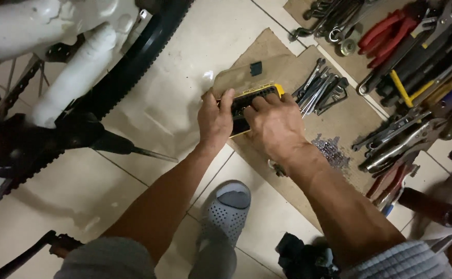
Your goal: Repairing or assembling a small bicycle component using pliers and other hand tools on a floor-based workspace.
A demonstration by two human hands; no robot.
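Note:
A yellow and black tool case [253, 96] lies on a sheet of brown cardboard [272, 49] on the tiled floor. My left hand [214, 120] grips its left end, thumb at the near side and fingers over the top. My right hand [275, 124] rests on the case's right part, fingertips pressing into its black inside. Most of the case is hidden under both hands.
A white bicycle frame [76, 77] and black tyre [138, 57] stand at the left. A bunch of spanners [321, 88] lies right of the case; pliers, red-handled cutters [386, 33] and other tools cover the right. My grey clog [228, 212] is below.

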